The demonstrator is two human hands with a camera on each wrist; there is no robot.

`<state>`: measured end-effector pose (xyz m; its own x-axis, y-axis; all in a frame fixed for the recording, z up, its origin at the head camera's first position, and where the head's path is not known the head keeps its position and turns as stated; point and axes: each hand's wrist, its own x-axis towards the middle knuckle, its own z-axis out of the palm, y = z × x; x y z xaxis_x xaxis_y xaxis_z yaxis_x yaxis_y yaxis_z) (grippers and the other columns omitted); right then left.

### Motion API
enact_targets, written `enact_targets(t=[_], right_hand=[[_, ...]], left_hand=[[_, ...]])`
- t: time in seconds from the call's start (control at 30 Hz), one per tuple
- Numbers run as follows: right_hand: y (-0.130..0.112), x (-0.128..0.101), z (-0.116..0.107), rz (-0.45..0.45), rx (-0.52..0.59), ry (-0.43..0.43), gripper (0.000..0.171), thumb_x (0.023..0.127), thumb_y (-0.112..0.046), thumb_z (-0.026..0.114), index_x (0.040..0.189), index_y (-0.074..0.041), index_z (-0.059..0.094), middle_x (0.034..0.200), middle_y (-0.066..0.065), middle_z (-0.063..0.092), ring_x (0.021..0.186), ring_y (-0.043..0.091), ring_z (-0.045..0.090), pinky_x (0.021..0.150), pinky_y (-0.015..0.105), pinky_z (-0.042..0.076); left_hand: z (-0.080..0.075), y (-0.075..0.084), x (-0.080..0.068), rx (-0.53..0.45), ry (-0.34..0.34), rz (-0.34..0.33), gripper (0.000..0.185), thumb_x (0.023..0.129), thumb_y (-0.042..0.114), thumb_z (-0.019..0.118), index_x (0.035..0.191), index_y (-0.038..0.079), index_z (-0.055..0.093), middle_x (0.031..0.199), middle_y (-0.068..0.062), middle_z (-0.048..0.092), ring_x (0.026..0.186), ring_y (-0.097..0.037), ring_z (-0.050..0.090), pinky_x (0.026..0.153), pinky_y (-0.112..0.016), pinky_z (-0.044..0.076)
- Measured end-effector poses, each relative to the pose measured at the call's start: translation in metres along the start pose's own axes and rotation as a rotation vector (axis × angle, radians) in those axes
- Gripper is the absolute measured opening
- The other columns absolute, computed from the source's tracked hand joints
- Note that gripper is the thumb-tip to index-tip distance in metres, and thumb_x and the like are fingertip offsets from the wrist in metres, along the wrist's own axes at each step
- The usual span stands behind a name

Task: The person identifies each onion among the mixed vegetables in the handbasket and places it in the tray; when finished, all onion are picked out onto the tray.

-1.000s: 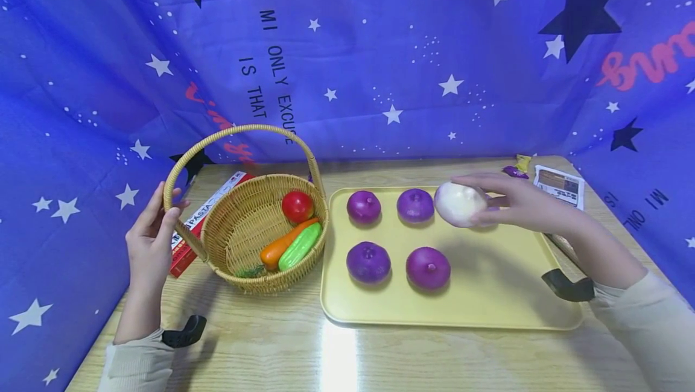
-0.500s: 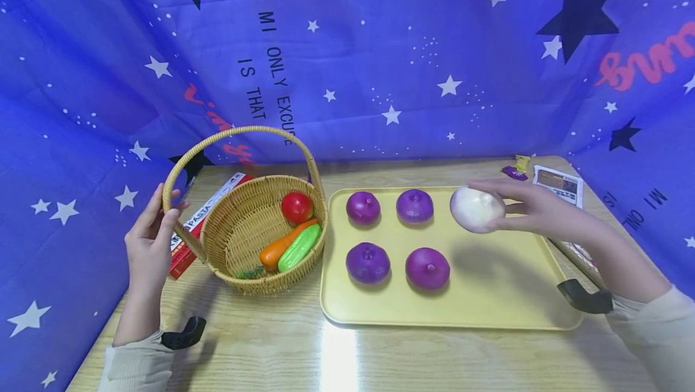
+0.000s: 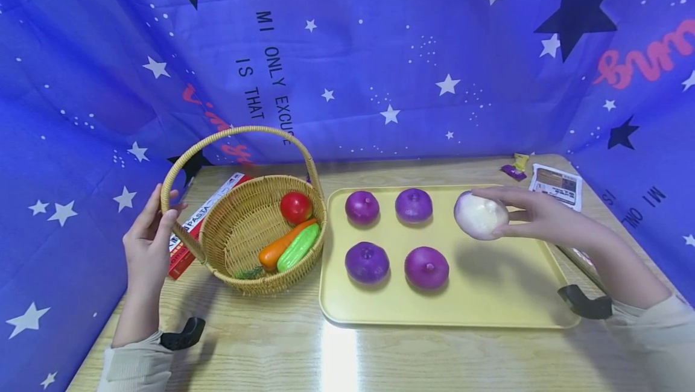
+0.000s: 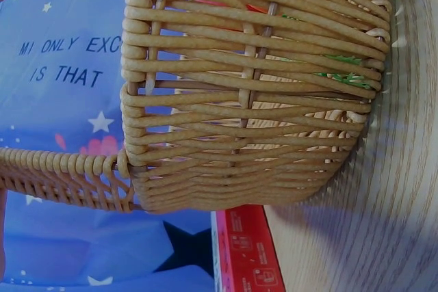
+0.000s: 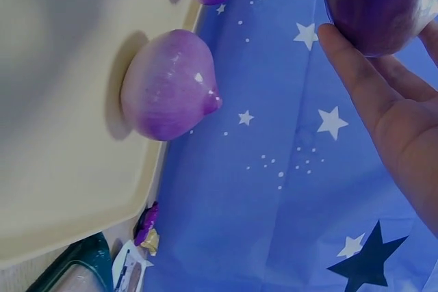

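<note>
The blue star cloth [image 3: 380, 48] filled the top of the frame, and below it the counter [image 3: 336, 356] ran across the bottom. On the counter, right of centre, lay the yellow tray [image 3: 488, 301]; left of centre stood the wicker basket [image 3: 244, 241], with a red box [image 3: 190, 229] wedged just behind it at the left.

Your right hand [image 3: 534, 217], at centre right, was grasping the pale onion [image 3: 480, 216], fingers curled over its top and thumb under it. The onion hung above the tray's upper right part, not touching it as far as the shadow beneath it suggests. It lay to the left of your palm, toward frame centre, and it is near enough round that it has no long axis to speak of. The bare tray surface sat directly below and in front of it, so your right hand was by far the nearer one; the left was well apart, across the basket.

Your left hand [image 3: 149, 241], at lower left, held the basket's handle [image 3: 174, 223] near its base, fingers wrapped round the weave.

Four purple onions [image 3: 426, 267] sat on the tray in two rows of two, all left of the held one. In the basket lay a tomato [image 3: 295, 207], a carrot [image 3: 279, 247] and a cucumber [image 3: 298, 247], touching one another. A small packet [image 3: 556, 184] lay at the far right edge.
</note>
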<state>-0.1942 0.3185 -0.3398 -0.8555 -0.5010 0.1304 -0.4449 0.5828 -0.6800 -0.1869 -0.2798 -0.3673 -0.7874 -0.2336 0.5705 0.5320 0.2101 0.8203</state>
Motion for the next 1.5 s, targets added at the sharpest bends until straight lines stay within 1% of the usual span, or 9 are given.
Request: enact_targets(t=[0.23,0.4,0.57,0.7,0.83,1.0,1.1,1.27,1.5], right_hand=[[0.013,-0.005,0.003,-0.025,0.013,-0.044,0.066,0.082,-0.009,0.071,0.141,-0.010,0.043,0.132,-0.033,0.043,0.119,-0.019,0.039,0.091,0.010,0.045],[0.020,-0.007,0.007,0.005,0.012,-0.051,0.067,0.080,-0.012,0.073,0.141,-0.013,0.045,0.130,-0.034,0.043,0.119,-0.020,0.038,0.091,0.013,0.046],[0.030,-0.009,0.011,0.033,0.027,-0.083,0.066,0.081,-0.015,0.073,0.140,-0.013,0.045,0.129,-0.033,0.043,0.116,-0.019,0.040,0.089,0.016,0.049],[0.039,-0.011,0.015,0.067,0.046,-0.129,0.065,0.083,-0.017,0.072,0.142,-0.016,0.044,0.133,-0.026,0.047,0.117,-0.017,0.041,0.090,0.019,0.050],[0.045,-0.014,0.018,0.096,0.019,-0.152,0.062,0.083,-0.020,0.071,0.140,-0.020,0.046,0.133,-0.018,0.052,0.115,-0.015,0.044,0.088,0.018,0.048],[0.053,-0.016,0.022,0.120,0.031,-0.186,0.060,0.083,-0.021,0.072,0.138,-0.018,0.049,0.133,-0.003,0.055,0.111,-0.013,0.048,0.087,0.019,0.050],[0.059,-0.018,0.025,0.123,0.019,-0.199,0.060,0.081,-0.024,0.073,0.137,-0.019,0.051,0.135,0.003,0.056,0.113,-0.015,0.045,0.090,0.018,0.047],[0.067,-0.021,0.028,0.109,-0.015,-0.206,0.061,0.078,-0.028,0.075,0.134,-0.020,0.054,0.133,-0.001,0.058,0.114,-0.018,0.042,0.093,0.017,0.042],[0.076,-0.025,0.027,0.147,0.075,-0.307,0.059,0.082,-0.025,0.072,0.136,-0.018,0.050,0.130,-0.015,0.053,0.113,-0.012,0.046,0.091,0.016,0.043]], left_hand=[[0.000,0.001,0.001,0.014,0.002,-0.003,0.045,0.094,0.002,0.051,0.139,0.011,0.047,0.118,0.009,0.065,0.099,0.000,0.066,0.087,-0.007,0.048],[0.000,0.001,0.001,0.031,0.005,-0.011,0.045,0.095,0.003,0.051,0.139,0.011,0.047,0.118,0.010,0.065,0.099,0.000,0.066,0.087,-0.007,0.048],[0.000,0.000,0.000,0.003,0.003,-0.005,0.045,0.094,0.002,0.051,0.138,0.010,0.047,0.118,0.009,0.065,0.098,0.001,0.066,0.087,-0.007,0.048],[0.000,-0.001,0.000,-0.007,0.005,-0.002,0.045,0.094,0.002,0.051,0.138,0.010,0.047,0.118,0.007,0.066,0.098,0.000,0.066,0.087,-0.008,0.048],[-0.001,-0.001,0.000,-0.009,0.002,0.006,0.045,0.094,0.001,0.052,0.138,0.009,0.047,0.118,0.008,0.065,0.099,-0.001,0.067,0.087,-0.008,0.048],[-0.001,-0.002,0.000,-0.002,0.001,0.006,0.046,0.094,0.001,0.052,0.138,0.009,0.047,0.117,0.009,0.065,0.098,0.001,0.066,0.087,-0.007,0.048],[-0.001,-0.002,0.000,-0.009,-0.002,0.009,0.046,0.094,0.000,0.052,0.138,0.009,0.047,0.117,0.009,0.065,0.098,0.001,0.066,0.087,-0.008,0.048],[-0.001,-0.002,0.001,-0.040,-0.008,0.013,0.046,0.094,-0.001,0.051,0.138,0.008,0.047,0.118,0.007,0.065,0.099,-0.001,0.067,0.088,-0.008,0.049],[-0.001,-0.002,0.001,-0.042,-0.007,0.020,0.046,0.093,-0.001,0.051,0.138,0.008,0.047,0.117,0.008,0.065,0.099,-0.001,0.067,0.087,-0.008,0.049]])
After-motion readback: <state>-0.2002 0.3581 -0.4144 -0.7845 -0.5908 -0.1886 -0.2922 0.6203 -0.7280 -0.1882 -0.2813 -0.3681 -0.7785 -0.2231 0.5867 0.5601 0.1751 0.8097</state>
